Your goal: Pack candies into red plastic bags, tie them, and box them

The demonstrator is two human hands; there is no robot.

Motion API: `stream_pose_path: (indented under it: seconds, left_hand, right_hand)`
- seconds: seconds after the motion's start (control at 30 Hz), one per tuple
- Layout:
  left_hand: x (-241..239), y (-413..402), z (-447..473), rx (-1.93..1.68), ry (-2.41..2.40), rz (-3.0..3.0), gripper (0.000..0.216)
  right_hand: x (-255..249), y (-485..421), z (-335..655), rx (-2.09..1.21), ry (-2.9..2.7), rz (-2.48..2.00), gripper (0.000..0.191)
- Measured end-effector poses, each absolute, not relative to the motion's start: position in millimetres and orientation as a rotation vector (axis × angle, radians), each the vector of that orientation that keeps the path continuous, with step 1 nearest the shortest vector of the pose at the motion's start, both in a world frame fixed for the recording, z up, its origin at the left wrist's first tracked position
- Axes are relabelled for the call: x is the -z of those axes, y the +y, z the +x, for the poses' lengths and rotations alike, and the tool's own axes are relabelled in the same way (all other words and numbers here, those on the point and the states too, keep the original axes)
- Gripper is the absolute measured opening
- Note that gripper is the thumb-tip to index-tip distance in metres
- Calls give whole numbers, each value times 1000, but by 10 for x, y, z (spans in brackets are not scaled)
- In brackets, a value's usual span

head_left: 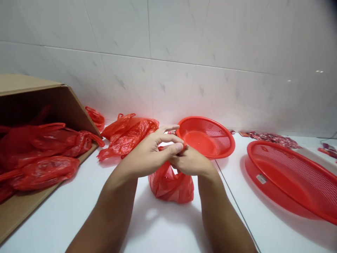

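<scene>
A filled red plastic bag [172, 186] rests on the white table in front of me, its top gathered upward. Over it, my left hand [155, 151] pinches the bag's handles with thumb and index finger, the other fingers stretched out. My right hand [191, 160] is closed around the upper part of the same bag, just beside the left hand. The two hands touch or nearly touch, and the exact grip between them is partly hidden. What the bag contains cannot be made out.
A cardboard box [81, 109] on its side at the left holds several red bags [39, 144]. Behind my left hand lie crumpled red bags [131, 135]. A round red basket [205, 140] stands behind, a larger one [289, 179] at right. Small red packets [276, 139] lie along the wall.
</scene>
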State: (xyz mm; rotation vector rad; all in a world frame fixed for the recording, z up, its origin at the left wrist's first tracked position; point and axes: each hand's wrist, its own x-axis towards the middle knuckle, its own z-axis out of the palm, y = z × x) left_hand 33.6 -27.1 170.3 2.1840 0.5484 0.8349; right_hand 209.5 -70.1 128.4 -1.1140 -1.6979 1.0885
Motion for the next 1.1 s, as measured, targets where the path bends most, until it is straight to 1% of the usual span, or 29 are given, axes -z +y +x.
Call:
stream_pose_path:
  seconds: [0.1,0.17,0.2,0.27,0.37,0.43,0.47,0.5,0.57,0.6,0.63,0.67,0.73,0.77,0.8,0.87,0.93,1.0,1.1]
  left_hand:
    - [-1681,-237,356,-862,592,2108,21]
    - [-1683,-200,345,-823,654,2116,25]
    - [-1687,-183,339,-789,677,2146,23]
    - [-1696,-156,332,-743,699,2217,16]
    - [-1696,-139,320,-783,682,2296,14]
    - [-1679,-139,312,-774,602,2337,10]
    - [-1663,-140,312,-767,553,2333,11]
    - [-1644,-140,318,-761,511,2308,22]
    - [-1600,-135,350,-723,466,2220,56]
    - [-1579,-129,374,-673,462,2176,70]
    - [-1562,-121,400,-605,464,2144,75]
    - [-1551,-110,425,-530,470,2128,72]
    - [-1547,-85,457,-426,501,2126,57]
    - [-1552,-72,461,-413,535,2134,52]
    - [-1558,-60,458,-420,575,2139,49]
    - [-1569,-36,437,-448,649,2125,50]
    - [-1564,-12,417,-516,688,2072,49]
    - [-1548,9,411,-627,679,1999,46]
    - [-1533,26,420,-706,630,1983,44]
  right_hand:
    - [-1297,-696,2240,-1196,-1582,-1119,46]
    - [-1320,-713,2350,-1266,-1524,-1094,54]
    - [-1328,-719,2391,-1285,-1506,-1092,56]
    - [-1336,-712,2433,-1302,-1480,-1106,56]
    - [-1329,-670,2443,-1290,-1409,-1122,47]
    - [-1325,-649,2465,-1288,-1401,-1062,42]
    - [-1326,-648,2487,-1280,-1425,-1014,42]
    - [-1330,-652,2516,-1265,-1464,-964,42]
    - [-1342,-678,2581,-1210,-1577,-894,42]
    - [-1350,-695,2611,-1189,-1641,-877,39]
    - [-1357,-713,2636,-1174,-1698,-875,33]
    - [-1364,-730,2653,-1155,-1747,-886,25]
    - [-1373,-760,2661,-1063,-1821,-957,12]
    - [-1375,-771,2654,-972,-1842,-1013,14]
    - [-1376,-781,2641,-858,-1851,-1074,21]
    - [-1376,-791,2603,-638,-1858,-1169,37]
    - [-1380,-795,2557,-495,-1860,-1192,48]
    - [-1389,-797,2514,-444,-1880,-1131,52]
    - [-1407,-804,2473,-446,-1924,-995,51]
